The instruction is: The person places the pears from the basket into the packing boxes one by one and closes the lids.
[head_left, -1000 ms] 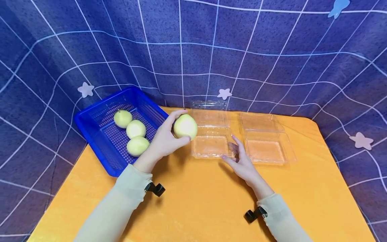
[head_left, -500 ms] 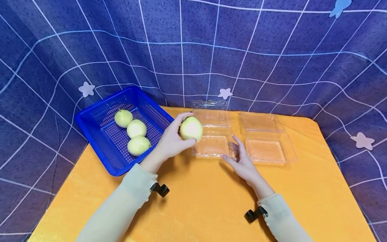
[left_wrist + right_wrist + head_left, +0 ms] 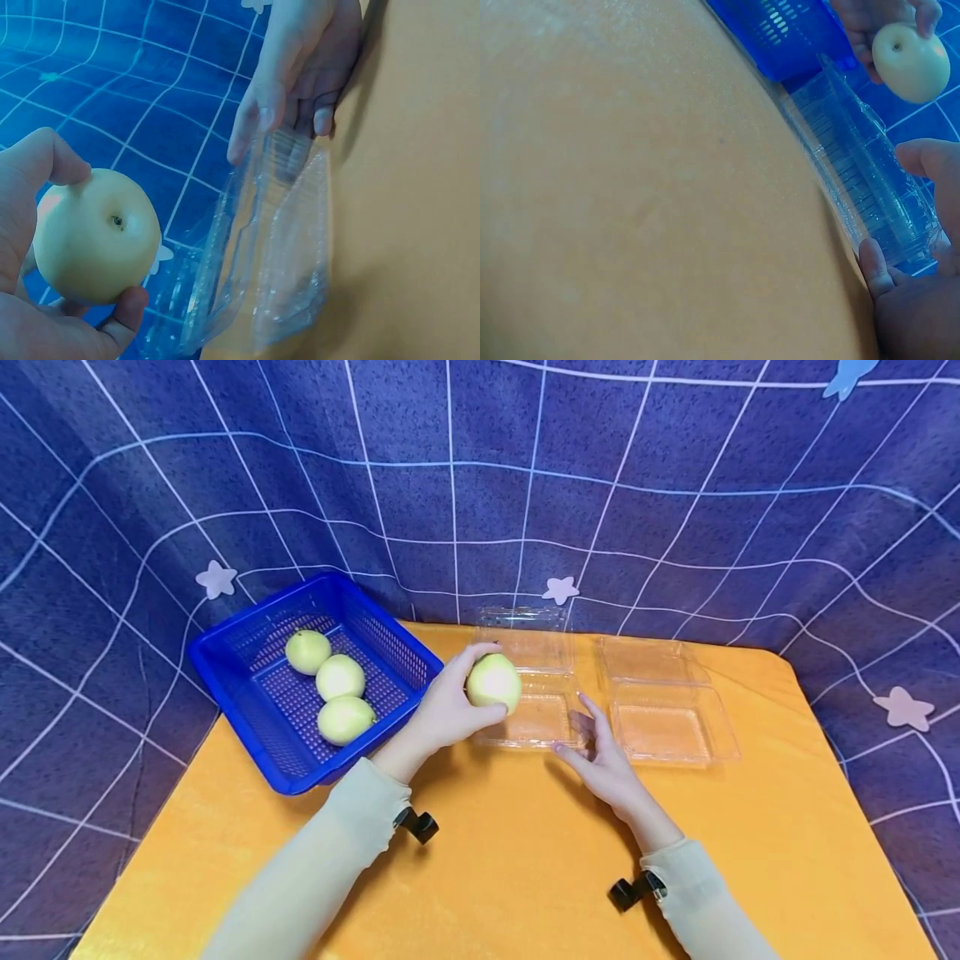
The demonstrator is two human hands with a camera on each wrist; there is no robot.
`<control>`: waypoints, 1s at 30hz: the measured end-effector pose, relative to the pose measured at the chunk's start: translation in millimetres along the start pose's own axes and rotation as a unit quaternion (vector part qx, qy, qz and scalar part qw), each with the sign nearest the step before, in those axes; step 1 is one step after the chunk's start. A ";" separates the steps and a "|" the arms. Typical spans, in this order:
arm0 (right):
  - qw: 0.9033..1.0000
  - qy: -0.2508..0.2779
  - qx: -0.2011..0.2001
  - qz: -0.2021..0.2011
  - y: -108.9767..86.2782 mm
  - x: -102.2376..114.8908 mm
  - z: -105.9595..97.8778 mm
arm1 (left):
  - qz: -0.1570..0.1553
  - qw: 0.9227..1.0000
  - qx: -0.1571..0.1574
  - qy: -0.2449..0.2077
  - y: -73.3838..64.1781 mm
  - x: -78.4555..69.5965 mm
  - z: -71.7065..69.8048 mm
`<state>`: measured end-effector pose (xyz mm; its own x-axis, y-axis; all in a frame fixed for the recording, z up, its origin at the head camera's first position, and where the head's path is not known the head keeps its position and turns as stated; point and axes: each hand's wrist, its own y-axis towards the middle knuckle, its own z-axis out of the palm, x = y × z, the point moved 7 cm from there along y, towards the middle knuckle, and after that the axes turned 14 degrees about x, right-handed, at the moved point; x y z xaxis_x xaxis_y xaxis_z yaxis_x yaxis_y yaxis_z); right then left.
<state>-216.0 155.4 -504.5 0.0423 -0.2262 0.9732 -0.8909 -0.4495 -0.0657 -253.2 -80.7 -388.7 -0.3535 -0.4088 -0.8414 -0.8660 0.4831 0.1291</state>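
My left hand [image 3: 455, 703] grips a pale yellow-green pear [image 3: 494, 683] between thumb and fingers. It holds the pear in the air over the left part of an open clear plastic box [image 3: 536, 720]. In the left wrist view, the dimpled end of the pear [image 3: 97, 236] faces the camera. At the right end of that box is my right hand [image 3: 603, 768], thumb and index finger spread at its corners. Its other fingers lie against the side wall, partly seen through the plastic. The hinged lid [image 3: 528, 650] of the box stands back against the cloth.
A blue plastic basket [image 3: 258, 747] stands at the left with several pears, one of them [image 3: 307, 652] near its back. Right of my right hand lies a second open clear box [image 3: 660, 732]. Blue gridded cloth [image 3: 495, 502] rises behind the orange table [image 3: 510, 860].
My left hand has carried the pear rightward, from beside the basket to over the near clear box. The right hand and both boxes have stayed in place.
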 end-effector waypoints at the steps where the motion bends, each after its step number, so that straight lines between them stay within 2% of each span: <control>1: 1.000 0.002 0.000 -0.001 0.0 0.1 0.0 | -0.003 1.000 -0.001 0.007 1.7 0.1 2.0; 9: 1.000 0.002 -0.003 0.000 0.1 1.3 0.1 | -0.040 0.998 0.005 0.038 12.5 7.4 19.3; 18: 1.000 0.005 -0.003 -0.003 1.0 -0.7 -1.0 | -0.040 0.998 0.030 0.037 23.7 10.5 38.6; 24: 1.000 0.005 -0.004 -0.002 1.0 -0.4 -1.1 | -0.038 0.998 0.030 0.042 27.1 10.8 43.1; 30: 1.000 0.009 -0.002 -0.010 0.3 1.8 0.0 | -0.055 0.997 0.037 0.044 29.2 11.9 47.0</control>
<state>-216.2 154.8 -502.7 0.0519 -0.2023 0.9779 -0.8921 -0.4495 -0.0457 -266.1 -35.1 -419.7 -0.2892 -0.5272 -0.7990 -0.8740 0.4860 -0.0042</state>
